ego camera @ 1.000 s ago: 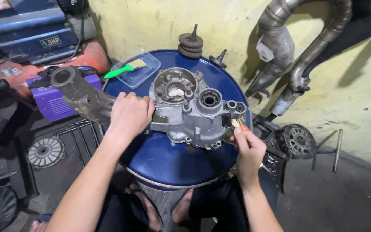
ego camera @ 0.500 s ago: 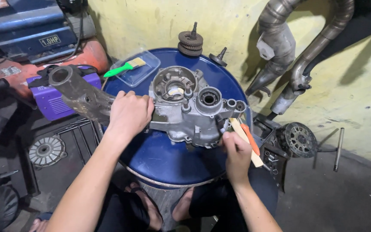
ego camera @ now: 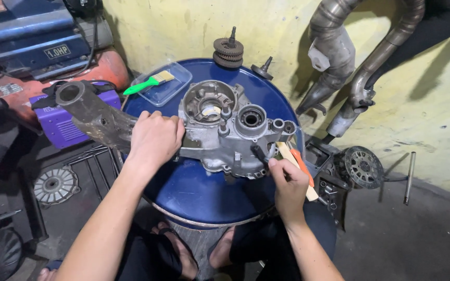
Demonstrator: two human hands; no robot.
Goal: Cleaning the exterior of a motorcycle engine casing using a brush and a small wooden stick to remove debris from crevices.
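Note:
A grey metal engine crankcase (ego camera: 235, 135) lies on the round top of a blue drum (ego camera: 199, 195). My left hand (ego camera: 154, 138) rests flat on the case's left end, where a dark, dirty arm (ego camera: 92, 114) sticks out to the left. My right hand (ego camera: 287, 184) grips a brush (ego camera: 302, 170) with a pale wood and orange handle. Its dark bristle end touches the lower right edge of the case, and the handle points down and to the right.
A clear tray (ego camera: 178, 86) with a green-handled brush (ego camera: 144, 86), a gear stack (ego camera: 228, 51) and a small shaft part (ego camera: 262, 68) sit at the drum's far edge. Exhaust pipes (ego camera: 334, 57) lean on the wall; a clutch disc (ego camera: 363, 166) lies right, a purple box (ego camera: 61, 132) left.
My right hand shifted slightly left and down and turned the brush, so its handle now points lower right and its bristles meet the case. My left hand stayed put.

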